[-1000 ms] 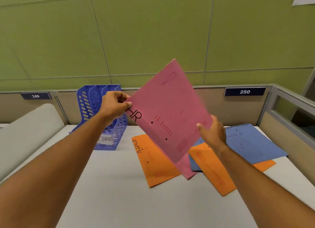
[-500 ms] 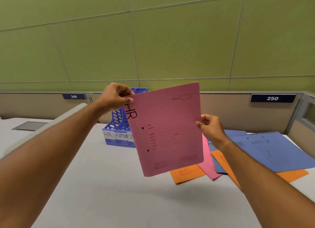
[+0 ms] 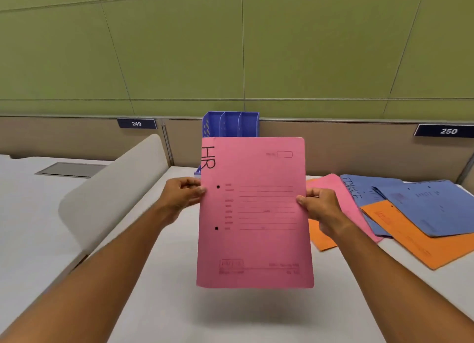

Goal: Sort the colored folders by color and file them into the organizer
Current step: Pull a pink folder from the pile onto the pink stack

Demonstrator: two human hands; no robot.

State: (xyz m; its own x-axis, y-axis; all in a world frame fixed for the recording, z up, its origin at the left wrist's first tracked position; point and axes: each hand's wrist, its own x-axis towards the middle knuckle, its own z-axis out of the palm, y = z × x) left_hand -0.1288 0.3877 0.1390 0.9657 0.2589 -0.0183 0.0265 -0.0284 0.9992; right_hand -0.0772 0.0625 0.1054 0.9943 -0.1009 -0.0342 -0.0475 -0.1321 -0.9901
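Note:
I hold a pink folder (image 3: 256,214) marked "HR" upright in front of me, above the white desk (image 3: 159,304). My left hand (image 3: 183,195) pinches its left edge and my right hand (image 3: 318,206) grips its right edge. Directly behind it stands the blue organizer (image 3: 230,124), of which only the top of three slots shows. To the right, on the desk, lie a second pink folder (image 3: 341,201), blue folders (image 3: 431,206), one marked "FINANCE", and orange folders (image 3: 415,237) overlapping one another.
A beige partition (image 3: 346,150) with number plates 249 (image 3: 136,123) and 250 (image 3: 448,131) runs behind the desk, under a green wall. A curved white divider (image 3: 110,191) stands at the left, with a grey floor-box lid (image 3: 71,168) on the neighbouring desk beyond it.
The pink folder has turned from tilted to upright and square to me, and now covers most of the organizer. My left hand slid down its left edge. My view swung left.

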